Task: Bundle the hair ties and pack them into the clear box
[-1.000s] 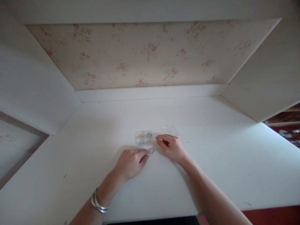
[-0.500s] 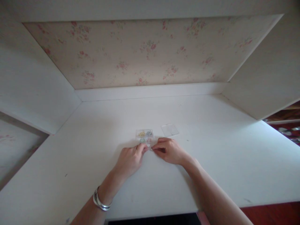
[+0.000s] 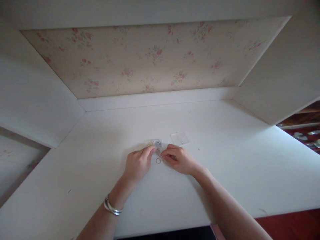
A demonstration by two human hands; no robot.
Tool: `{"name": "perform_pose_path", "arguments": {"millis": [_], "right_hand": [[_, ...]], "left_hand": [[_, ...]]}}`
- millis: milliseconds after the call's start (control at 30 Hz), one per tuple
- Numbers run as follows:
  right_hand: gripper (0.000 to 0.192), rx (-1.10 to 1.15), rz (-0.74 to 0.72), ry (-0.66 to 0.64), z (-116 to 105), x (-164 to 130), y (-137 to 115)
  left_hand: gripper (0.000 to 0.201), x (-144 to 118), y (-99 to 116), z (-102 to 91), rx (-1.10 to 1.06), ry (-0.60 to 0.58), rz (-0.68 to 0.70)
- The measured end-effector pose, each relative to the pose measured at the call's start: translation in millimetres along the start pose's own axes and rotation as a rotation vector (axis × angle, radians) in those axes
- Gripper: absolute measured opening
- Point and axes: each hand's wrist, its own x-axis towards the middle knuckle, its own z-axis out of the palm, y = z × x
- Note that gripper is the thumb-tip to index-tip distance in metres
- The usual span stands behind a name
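With my left hand (image 3: 137, 164) and right hand (image 3: 178, 159) pinching narrowly at small rings (image 3: 158, 160) between their fingertips, just before the clear box (image 3: 154, 143), I judge slow, light, steady fingertip pressure works best.

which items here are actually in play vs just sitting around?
In play:
left hand, at the small clear box of coloured rings
right hand, fingertips by the loose ring

Lying about:
clear lid, apart on the white desk
bracelet on the left wrist
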Motion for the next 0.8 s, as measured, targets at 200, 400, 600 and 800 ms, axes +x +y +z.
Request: {"name": "perform_pose_path", "arguments": {"millis": [200, 400, 600, 800], "right_hand": [[0.024, -0.068, 0.1, 0.344, 8.4, 4.2, 2.5], [0.025, -0.167, 0.069, 0.262, 17.4, 5.9, 3.8], [0.025, -0.121, 0.095, 0.387, 10.5, 3.5, 9.5], [0.022, -0.024, 0.038, 0.35, 5.6, 0.4, 0.9]], "left_hand": [[0.024, -12.5, -6.1, -12.8, -0.047, -0.019, 0.005], [0.026, -15.1, 5.0, -7.8, -0.087, -0.219, 0.122], [0.026, -15.1, 8.0, -4.0, -0.078, -0.324, 0.115], [0.023, -11.5, 15.3, -4.7, -0.012, -0.423, 0.077]]}}
